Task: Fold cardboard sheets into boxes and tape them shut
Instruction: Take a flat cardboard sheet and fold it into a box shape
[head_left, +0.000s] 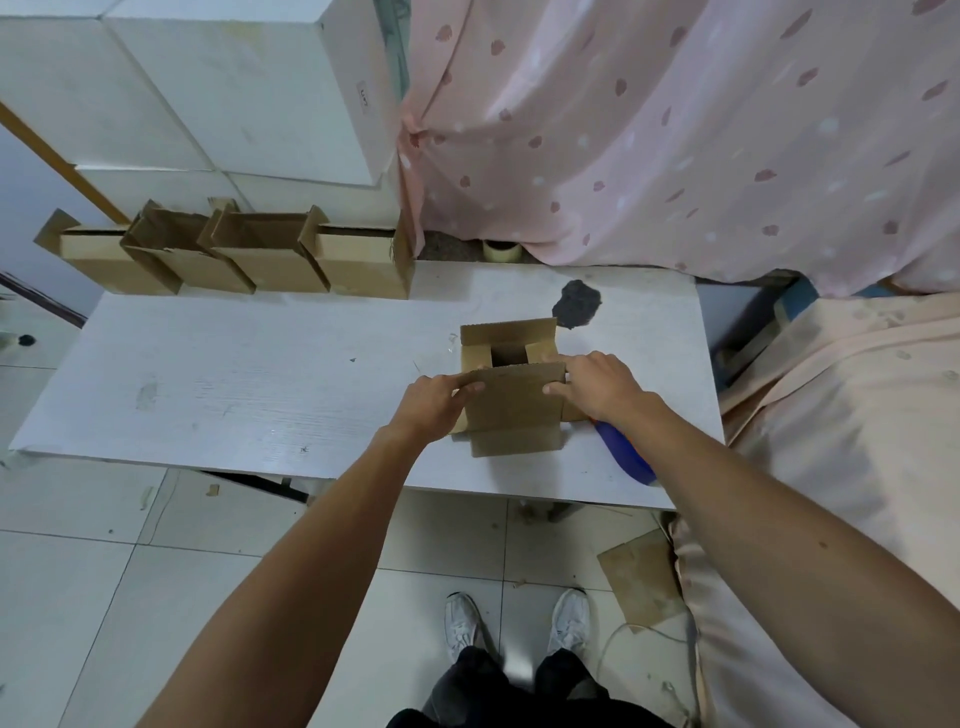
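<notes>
— What lies closest?

— A pair of white shoes (519, 621) on the tiled floor (130, 597), with a flat cardboard scrap (641, 579) lying on the tiles to their right.

— And the hands?

— Both are on one cardboard box (511, 410), which stands on the white surface (234, 384) near its front edge, right of centre. The left hand (431, 402) grips the left end of the near top flap, fingers curled over its edge. The right hand (597, 384) grips the right end the same way.

— What's in that box?

— The two side flaps are folded inward and the far flap stands up. Between them is a dark opening, and I cannot tell what is inside.

— Anything beside it?

— A blue object (623, 452) lies just right of the box, partly hidden under the right forearm.

— Farther back?

— A dark patch (576, 304) marks the surface behind the box. At the far left edge, a row of boxes (234, 260) stands side by side with flaps open, against white blocks (208, 104). Their insides are not visible. A roll of tape (501, 250) sits to their right, under the hem of a pink curtain (675, 130).
</notes>
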